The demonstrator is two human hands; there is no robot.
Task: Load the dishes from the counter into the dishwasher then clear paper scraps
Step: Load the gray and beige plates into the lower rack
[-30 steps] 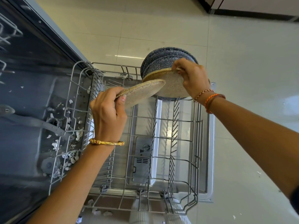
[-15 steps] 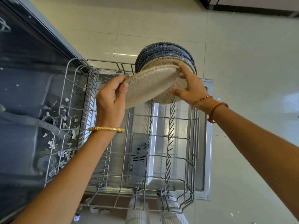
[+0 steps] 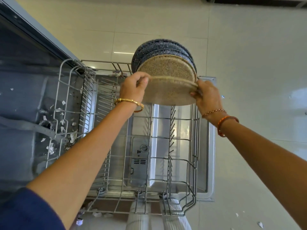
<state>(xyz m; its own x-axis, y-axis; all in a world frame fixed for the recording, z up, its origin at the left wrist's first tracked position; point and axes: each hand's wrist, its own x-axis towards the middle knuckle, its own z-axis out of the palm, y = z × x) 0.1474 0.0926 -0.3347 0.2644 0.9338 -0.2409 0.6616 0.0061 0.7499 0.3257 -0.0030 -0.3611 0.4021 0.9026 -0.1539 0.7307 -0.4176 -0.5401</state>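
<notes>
A beige speckled plate (image 3: 167, 92) stands on edge over the far end of the pulled-out wire rack (image 3: 64, 100). My left hand (image 3: 132, 87) pinches its left rim and my right hand (image 3: 205, 95) grips its right rim. Right behind it stands another beige plate (image 3: 166, 67), and behind that two or three dark blue speckled plates (image 3: 156, 47), all upright in the rack. Paper scraps (image 3: 63, 128) lie on the dishwasher floor at the left.
The open dishwasher door (image 3: 208, 146) lies flat under the rack, with the detergent compartment (image 3: 139, 163) showing through the wires. More paper scraps (image 3: 260, 224) lie on the pale tiled floor at lower right. The dishwasher's tub edge (image 3: 41, 34) runs along the left.
My left hand has swung the beige plate from tilted to upright against the standing plates. My right hand left the rear beige plate and took the front plate's right rim.
</notes>
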